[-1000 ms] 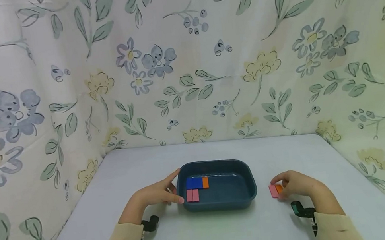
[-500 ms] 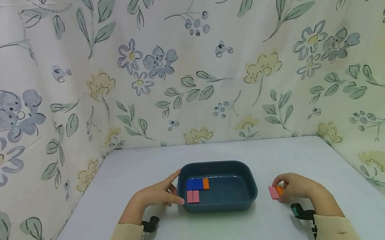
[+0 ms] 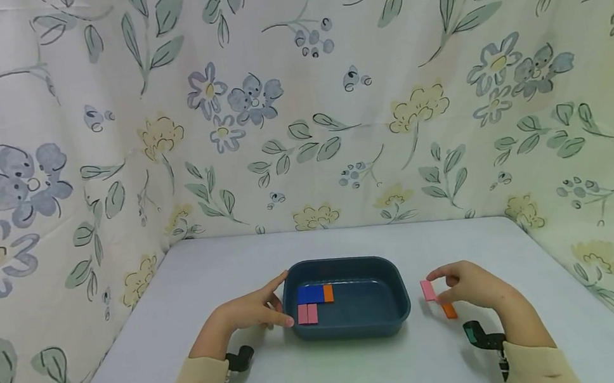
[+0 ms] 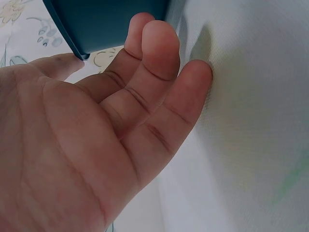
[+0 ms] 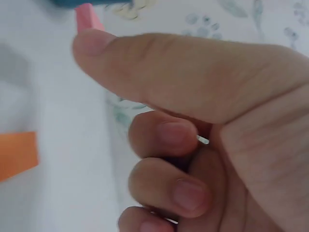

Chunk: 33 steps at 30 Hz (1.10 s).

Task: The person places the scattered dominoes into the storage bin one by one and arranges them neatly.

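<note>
My right hand (image 3: 472, 284) pinches a small pink block (image 3: 428, 290) between thumb and forefinger, just above the white table, to the right of a dark teal box. In the right wrist view the pink block (image 5: 88, 17) pokes out beyond the thumb, while the other fingers are curled into the palm. Below that hand lies an orange block (image 3: 450, 310), partly hidden by it in the head view. At the box's (image 3: 353, 329) left side rests my left hand (image 3: 246, 309), its forefinger stretched to the back corner and its thumb by the front corner. The left wrist view shows its remaining fingers loosely bent.
Inside the box, at its left, lie blue blocks (image 3: 311, 294) with an orange block (image 3: 328, 293) beside them, and two pink blocks (image 3: 307, 314) in front. A floral curtain (image 3: 298, 122) hangs behind and beside the white table (image 3: 358, 370).
The right hand has lifted the pink block away from the orange one and moved it slightly leftward and up. The orange block stays on the table. My left hand and the box have not moved.
</note>
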Tool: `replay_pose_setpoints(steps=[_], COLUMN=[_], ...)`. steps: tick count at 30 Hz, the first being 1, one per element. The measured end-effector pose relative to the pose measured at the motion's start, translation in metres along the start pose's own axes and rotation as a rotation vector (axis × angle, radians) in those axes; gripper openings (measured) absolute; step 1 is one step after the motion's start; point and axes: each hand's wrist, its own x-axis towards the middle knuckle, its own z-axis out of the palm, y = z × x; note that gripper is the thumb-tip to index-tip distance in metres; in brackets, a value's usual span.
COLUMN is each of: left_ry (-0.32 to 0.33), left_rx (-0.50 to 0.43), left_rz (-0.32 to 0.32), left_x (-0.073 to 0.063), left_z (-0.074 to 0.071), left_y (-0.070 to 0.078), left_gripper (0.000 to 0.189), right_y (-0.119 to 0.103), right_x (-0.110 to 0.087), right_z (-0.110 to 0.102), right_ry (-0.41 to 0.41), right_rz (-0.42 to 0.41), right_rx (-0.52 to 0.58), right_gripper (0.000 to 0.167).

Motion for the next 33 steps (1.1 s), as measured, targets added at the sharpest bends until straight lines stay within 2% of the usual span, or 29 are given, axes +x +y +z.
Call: replay_pose_setpoints(steps=[7, 15, 22, 33], left_ry=[-0.006, -0.013, -0.010, -0.017], left_rx=[-0.002, -0.013, -0.005, 0.002], left_rz=[-0.002, 0.006, 0.003, 0.013], left_x=[0.001, 0.000, 0.001, 0.001], left_z=[0.000, 0.000, 0.001, 0.000], left_y=[0.001, -0.002, -0.003, -0.002], left_gripper=[0.109, 0.108, 0.107, 0.108], right_y=[-0.027, -0.052, -0.069, -0.085], right_x=[-0.013, -0.019, -0.011, 0.007], right_z=[-0.012, -0.003, 0.021, 0.074], right_ry=[0.046, 0.044, 0.044, 0.177], right_rz=[-0.025, -0.109, -0.177, -0.208], right_rx=[-0.010, 0.048, 0.049, 0.035], right_gripper=[0.048, 0.044, 0.042, 0.040])
